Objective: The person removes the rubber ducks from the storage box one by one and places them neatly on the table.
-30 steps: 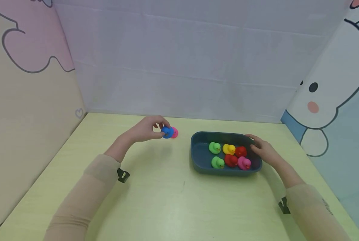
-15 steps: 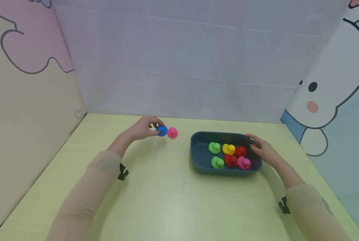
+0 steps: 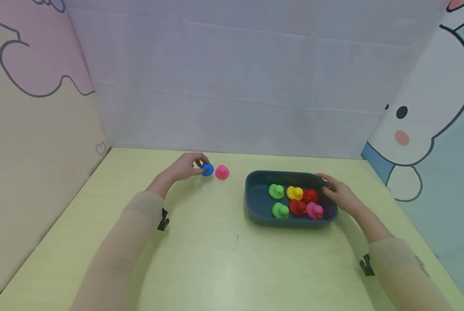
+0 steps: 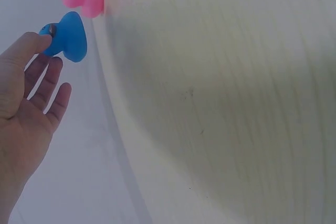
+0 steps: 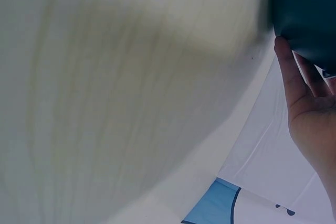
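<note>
My left hand (image 3: 186, 166) pinches a blue rubber duck (image 3: 207, 169) between thumb and fingers, near the back of the table. A pink rubber duck (image 3: 222, 172) stands on the tabletop just right of it, with a small gap between them. In the left wrist view the thumb lies over the blue duck's head (image 4: 48, 31); whether its base touches the table I cannot tell. My right hand (image 3: 341, 196) grips the right end of a dark blue-green tub (image 3: 261, 218), its thumb over the rim. The right wrist view shows fingers (image 5: 290, 69) against the tub's outside.
Inside the tub sit several more rubber ducks: two green (image 3: 276, 191), one yellow (image 3: 295, 193), two red (image 3: 297, 207) and one pink (image 3: 315, 211). A pale wall covering (image 3: 232, 86) rises behind the light yellow table (image 3: 216, 259); printed walls flank both sides.
The left hand has carried the blue duck left, away from the pink duck, which it partly covered before. The right hand and the tub have stayed in place.
</note>
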Motion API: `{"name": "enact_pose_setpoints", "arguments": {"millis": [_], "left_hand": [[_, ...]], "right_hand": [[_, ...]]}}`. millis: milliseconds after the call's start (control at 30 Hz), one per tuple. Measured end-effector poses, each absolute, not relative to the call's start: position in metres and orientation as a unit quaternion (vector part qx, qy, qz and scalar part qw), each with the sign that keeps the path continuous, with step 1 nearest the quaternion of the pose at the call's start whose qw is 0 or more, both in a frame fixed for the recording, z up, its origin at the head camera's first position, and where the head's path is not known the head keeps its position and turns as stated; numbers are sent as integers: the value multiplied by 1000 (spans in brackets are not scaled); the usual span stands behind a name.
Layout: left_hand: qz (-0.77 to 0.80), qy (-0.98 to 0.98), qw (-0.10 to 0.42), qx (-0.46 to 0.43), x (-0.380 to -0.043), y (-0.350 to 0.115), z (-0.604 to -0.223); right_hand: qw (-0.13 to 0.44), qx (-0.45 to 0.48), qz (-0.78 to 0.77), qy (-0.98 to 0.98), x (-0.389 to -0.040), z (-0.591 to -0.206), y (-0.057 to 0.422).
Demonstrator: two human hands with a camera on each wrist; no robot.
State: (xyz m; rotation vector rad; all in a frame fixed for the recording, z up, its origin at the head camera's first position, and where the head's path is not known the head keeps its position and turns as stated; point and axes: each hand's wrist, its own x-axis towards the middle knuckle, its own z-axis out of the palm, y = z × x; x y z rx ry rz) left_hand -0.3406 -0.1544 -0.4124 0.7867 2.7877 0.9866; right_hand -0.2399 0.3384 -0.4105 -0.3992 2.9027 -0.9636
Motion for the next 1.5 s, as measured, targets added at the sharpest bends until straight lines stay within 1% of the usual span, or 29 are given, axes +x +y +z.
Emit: {"name": "enact_pose_setpoints", "arguments": {"millis": [300,800,1133,1500], "left_hand": [[309,915,45,256,-347,-156,-423],[343,912,71,216,-351,-158,-436],[364,904,64,213,-351,-160,-438],[358,905,49,225,-345,-161,-429]], "right_hand": [[34,-124,-313,941,-240,-409,336],[41,-121,-313,941,-239,-408,335],[41,-120,-316,940,-238,-407,334],[41,-118,-318,940,-238,-408,335]]}}
